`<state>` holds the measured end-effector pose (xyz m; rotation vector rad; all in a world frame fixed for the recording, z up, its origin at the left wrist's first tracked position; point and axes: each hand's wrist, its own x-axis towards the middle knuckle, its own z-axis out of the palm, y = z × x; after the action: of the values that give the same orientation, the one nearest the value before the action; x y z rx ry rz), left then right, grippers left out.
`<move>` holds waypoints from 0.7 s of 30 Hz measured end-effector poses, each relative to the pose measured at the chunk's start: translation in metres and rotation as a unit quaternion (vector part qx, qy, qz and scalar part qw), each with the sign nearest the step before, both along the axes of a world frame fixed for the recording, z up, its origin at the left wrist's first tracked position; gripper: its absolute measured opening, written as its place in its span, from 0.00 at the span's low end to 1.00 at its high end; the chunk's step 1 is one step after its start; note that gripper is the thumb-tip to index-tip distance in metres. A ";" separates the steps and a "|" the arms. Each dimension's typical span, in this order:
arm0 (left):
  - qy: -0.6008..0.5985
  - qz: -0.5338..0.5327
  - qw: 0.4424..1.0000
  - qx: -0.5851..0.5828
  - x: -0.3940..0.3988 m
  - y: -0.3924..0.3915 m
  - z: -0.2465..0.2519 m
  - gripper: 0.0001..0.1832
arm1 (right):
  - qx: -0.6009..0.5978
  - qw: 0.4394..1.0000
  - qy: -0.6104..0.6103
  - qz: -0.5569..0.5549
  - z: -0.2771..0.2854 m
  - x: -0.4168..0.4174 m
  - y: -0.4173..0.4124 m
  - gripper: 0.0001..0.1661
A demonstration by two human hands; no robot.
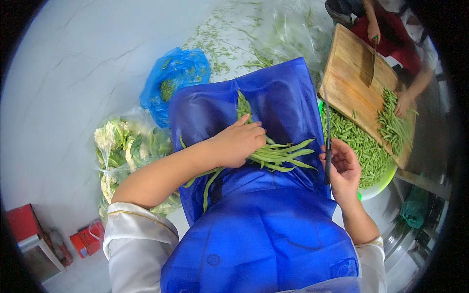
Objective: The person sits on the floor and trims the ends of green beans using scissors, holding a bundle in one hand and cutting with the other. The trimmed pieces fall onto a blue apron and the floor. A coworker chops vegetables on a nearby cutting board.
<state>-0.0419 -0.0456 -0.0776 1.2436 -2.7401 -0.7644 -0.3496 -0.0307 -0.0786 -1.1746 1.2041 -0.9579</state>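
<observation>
My left hand (243, 141) lies over a bunch of long green beans (282, 155) on the lap of my blue apron (253, 234); its fingers are closed around part of the bunch. Bean ends point up beyond the fingers and others fan out to the right. A few loose beans hang below my left forearm. At the right edge of the apron, my right hand (342, 166) holds a knife (328, 157) by its black handle, with the thin blade pointing up. Right beside it stands a green-rimmed tub of cut green beans (366, 161).
A co-worker's hand (405, 104) rests by beans on a wooden board (351, 69) over the tub; the other holds a knife (373, 67). A blue plastic bag (176, 78) holds trimmings, a clear bag holds cauliflower (110, 137). Bean scraps litter the floor ahead (216, 47).
</observation>
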 end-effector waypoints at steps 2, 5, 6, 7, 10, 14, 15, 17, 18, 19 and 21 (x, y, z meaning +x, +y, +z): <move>0.014 0.041 0.999 0.022 -0.001 0.001 0.001 0.18 | -0.060 0.997 0.044 0.030 0.003 0.002 0.002 0.32; 0.053 0.097 0.993 0.031 0.003 0.000 0.018 0.17 | -0.111 0.979 0.151 0.078 0.005 -0.003 0.005 0.29; 0.080 0.108 0.991 0.023 0.007 0.001 0.030 0.17 | -0.134 0.971 0.181 0.078 0.007 -0.003 0.003 0.28; 0.059 0.170 0.983 0.046 0.009 0.000 0.051 0.18 | -0.138 0.964 0.214 0.077 0.011 -0.001 0.001 0.28; 0.092 0.306 0.946 0.063 0.022 0.003 0.094 0.21 | -0.178 0.930 0.308 0.091 0.020 0.007 -0.008 0.29; 0.393 0.440 0.802 0.089 0.046 0.021 0.105 0.23 | -0.288 0.838 0.421 0.193 0.020 0.022 -0.013 0.30; 0.406 0.462 0.783 0.094 0.053 0.026 0.110 0.22 | -0.292 0.818 0.448 0.213 0.018 0.026 -0.012 0.30; 0.431 0.504 0.741 0.103 0.065 0.033 0.122 0.21 | -0.279 0.782 0.498 0.250 0.030 0.032 -0.012 0.26; 0.492 0.485 0.717 0.098 0.069 0.038 0.123 0.18 | -0.292 0.774 0.500 0.257 0.038 0.038 -0.015 0.26; 0.532 0.476 0.690 0.120 0.075 0.043 0.119 0.18 | -0.302 0.766 0.505 0.260 0.048 0.044 -0.018 0.26; 0.609 0.450 0.632 0.166 0.092 0.052 0.107 0.16 | -0.340 0.775 0.464 0.263 0.048 0.063 -0.022 0.26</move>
<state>0.0496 0.0067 0.0296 1.1683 -0.7557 -1.2501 -0.2863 -0.0530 -0.0308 -2.6119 1.1262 -0.3144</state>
